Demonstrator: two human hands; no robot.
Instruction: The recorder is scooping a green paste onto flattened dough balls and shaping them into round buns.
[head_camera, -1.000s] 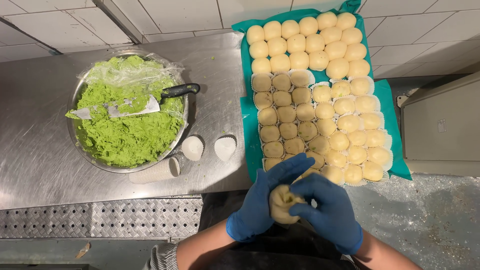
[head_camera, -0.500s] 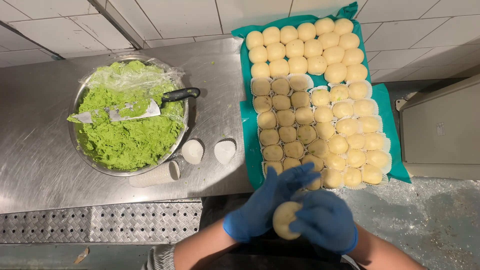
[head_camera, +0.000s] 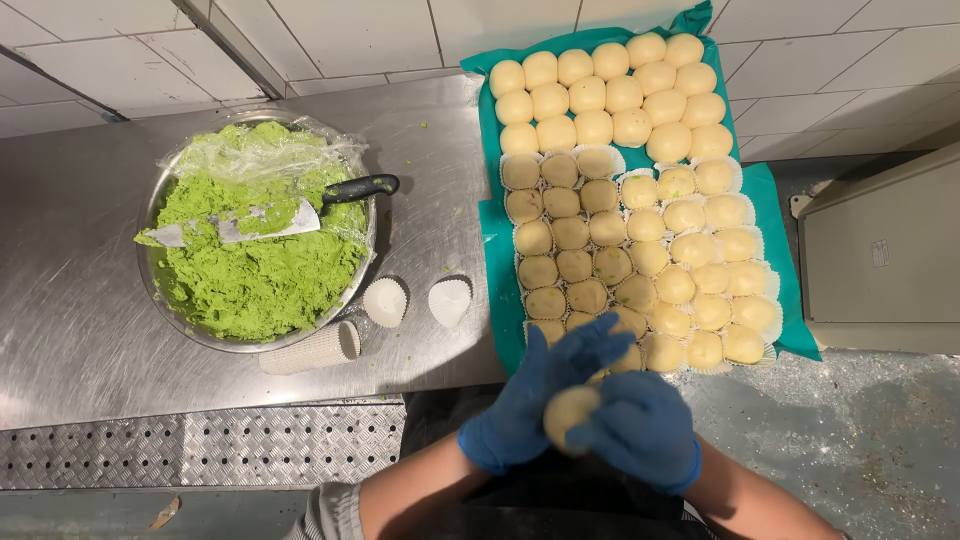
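Both gloved hands cupped together below the counter edge: left hand (head_camera: 530, 405) and right hand (head_camera: 640, 430) pressed around 1 dough ball (head_camera: 568, 412). Tray (head_camera: 492, 215) just ahead, full; counter (head_camera: 70, 300) bare at left.

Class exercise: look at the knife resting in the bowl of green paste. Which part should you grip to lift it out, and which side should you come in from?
Grip the black handle of the knife. It sticks out over the right rim of the metal bowl, clear of the green paste, while the blade lies flat and smeared. Coming from the right, above the two paper cups, looks safest and cleanest.
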